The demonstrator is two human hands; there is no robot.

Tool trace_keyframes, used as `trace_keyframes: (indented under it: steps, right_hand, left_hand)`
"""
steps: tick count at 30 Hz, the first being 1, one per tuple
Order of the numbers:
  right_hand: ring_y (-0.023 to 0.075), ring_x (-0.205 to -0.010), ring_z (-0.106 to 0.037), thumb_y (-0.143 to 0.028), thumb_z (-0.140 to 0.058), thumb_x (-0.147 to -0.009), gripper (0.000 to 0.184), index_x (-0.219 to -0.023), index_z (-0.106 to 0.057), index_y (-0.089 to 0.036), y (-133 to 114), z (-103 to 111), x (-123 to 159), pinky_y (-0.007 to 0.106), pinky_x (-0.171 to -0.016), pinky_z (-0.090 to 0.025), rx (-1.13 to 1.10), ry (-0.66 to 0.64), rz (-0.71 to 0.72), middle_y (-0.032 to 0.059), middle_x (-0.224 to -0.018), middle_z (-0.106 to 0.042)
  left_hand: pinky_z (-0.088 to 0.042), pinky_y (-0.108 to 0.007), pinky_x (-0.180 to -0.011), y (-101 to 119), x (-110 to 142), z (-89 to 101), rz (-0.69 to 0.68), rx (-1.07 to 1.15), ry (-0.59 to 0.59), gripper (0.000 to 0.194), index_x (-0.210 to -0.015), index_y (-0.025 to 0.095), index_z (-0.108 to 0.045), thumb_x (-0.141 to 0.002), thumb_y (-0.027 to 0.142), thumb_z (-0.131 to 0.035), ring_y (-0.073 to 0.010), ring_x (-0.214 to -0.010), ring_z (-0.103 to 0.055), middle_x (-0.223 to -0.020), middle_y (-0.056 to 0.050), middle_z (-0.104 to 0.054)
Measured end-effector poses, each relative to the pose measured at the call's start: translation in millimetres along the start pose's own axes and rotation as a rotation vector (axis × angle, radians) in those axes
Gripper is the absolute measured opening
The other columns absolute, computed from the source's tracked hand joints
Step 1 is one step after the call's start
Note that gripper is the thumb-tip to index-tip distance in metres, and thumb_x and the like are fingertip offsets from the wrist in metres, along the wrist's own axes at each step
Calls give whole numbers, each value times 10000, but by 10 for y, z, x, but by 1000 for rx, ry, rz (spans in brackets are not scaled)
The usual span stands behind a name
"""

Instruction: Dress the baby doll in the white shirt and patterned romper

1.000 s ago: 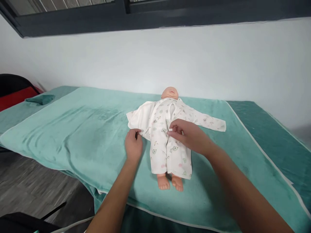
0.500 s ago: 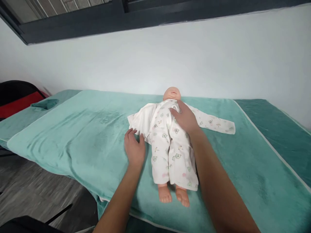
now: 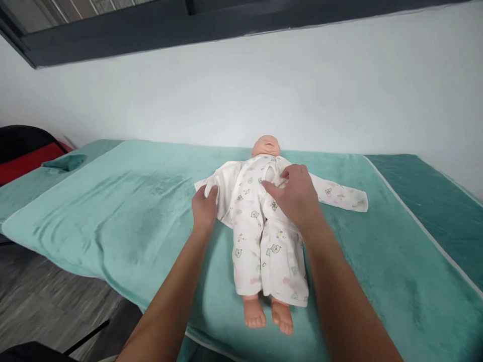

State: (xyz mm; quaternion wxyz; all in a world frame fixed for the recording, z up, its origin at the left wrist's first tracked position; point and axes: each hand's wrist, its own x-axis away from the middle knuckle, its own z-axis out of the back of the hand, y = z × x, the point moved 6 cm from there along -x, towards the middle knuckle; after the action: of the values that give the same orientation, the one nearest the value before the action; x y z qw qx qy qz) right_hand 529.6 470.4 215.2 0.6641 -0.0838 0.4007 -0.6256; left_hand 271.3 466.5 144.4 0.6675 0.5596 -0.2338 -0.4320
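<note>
A baby doll (image 3: 266, 146) lies on its back, head toward the wall and bare feet toward me. White baby clothes (image 3: 249, 221) printed with small green animals cover its body and legs. One long sleeve (image 3: 341, 195) stretches out flat to the right. On the left, my left hand (image 3: 205, 207) pinches the edge of the white garment, lifting a fold between thumb and fingers. My right hand (image 3: 296, 193) is over the doll's chest, thumb and fingers curled together on the cloth near the front opening; the fingertips are partly hidden.
A green plush cover (image 3: 151, 211) spreads over the bed, with a darker green section (image 3: 433, 201) at the right. The white wall (image 3: 241, 95) and a dark window frame (image 3: 151, 37) stand behind. A black and red chair (image 3: 26, 153) is at the far left.
My left hand has gone from resting beside the garment with spread fingers to pinching its edge and raising it. My right hand has shifted slightly right and down, its fingers now curled.
</note>
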Motion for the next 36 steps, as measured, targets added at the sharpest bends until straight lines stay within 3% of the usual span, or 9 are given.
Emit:
trace_keyframes:
  steps: [3,5,8,10,12,17,28,32,36]
  right_hand:
    - [187,-722,-507,-482,-758,-774,419,-839,-422,-239,-103,37,116,300,-594,-340,155,-163,-5,22,-882,-565]
    - [165,-640,-465,-468,-752,-787,411,-821,-413,-237,-146,72,174,292,-564,-276,281,-240,-23,6,-813,-564]
    - [163,-605,-458,-410,-627,-887,269,-819,-439,-230,-170,98,215,301,-561,-238,378,-317,-42,18,-786,-593]
    - [171,-625,-487,-285,-530,-923,136,-822,-463,-224,-166,91,218,306,-566,-236,408,-347,-44,33,-808,-621]
    - [179,-649,-521,-208,-503,-904,82,-825,-487,-220,-151,73,212,307,-572,-238,432,-363,-58,42,-820,-640]
    - [231,-719,-616,-313,-551,-904,114,-859,-546,-208,-178,26,200,307,-577,-244,453,-351,-73,73,-823,-660]
    - [295,-817,-661,-129,-473,-902,164,-1036,-559,-169,-137,20,145,307,-604,-288,526,-330,-129,128,-844,-657]
    - [211,-698,-561,-179,-489,-881,103,-795,-541,-206,-53,13,73,300,-612,-288,296,-287,-105,54,-723,-601]
    - [126,-588,-422,-244,-525,-839,231,-628,-439,-209,62,64,-26,271,-585,-304,-273,-332,-67,-25,-602,-489]
  left_hand:
    - [-379,-250,-579,518,122,-65,-106,160,-26,314,-787,186,-644,-928,457,-576,-132,-610,-472,-640,25,-540]
    - [-394,-245,-614,952,279,-151,-282,169,-91,325,-790,187,-644,-967,438,-539,-133,-660,-493,-683,18,-560]
    - [-414,-260,-688,1370,632,-408,-610,-37,-367,346,-766,191,-663,-1010,371,-497,-149,-741,-547,-737,-3,-602]
    - [-408,-271,-687,1341,845,-540,-742,-185,-531,345,-811,200,-686,-1034,324,-455,-153,-756,-565,-756,-11,-615]
    - [-419,-278,-700,1158,951,-545,-777,-248,-555,295,-951,214,-708,-1044,306,-444,-159,-792,-589,-813,-16,-644]
    - [-460,-357,-908,740,1023,-226,-816,-226,-238,242,-1167,209,-662,-1001,353,-563,-211,-994,-586,-1068,-73,-669]
    - [-429,-333,-829,467,1139,-103,-691,-91,-252,193,-813,199,-544,-1002,223,-511,-174,-888,-541,-895,-32,-591]
    - [-406,-285,-709,485,913,-131,-507,1,-258,236,-781,206,-545,-1004,276,-512,-141,-746,-502,-771,8,-538]
    - [-438,-261,-724,677,471,-360,-349,85,-169,181,-850,211,-624,-975,309,-538,-142,-797,-566,-833,1,-617]
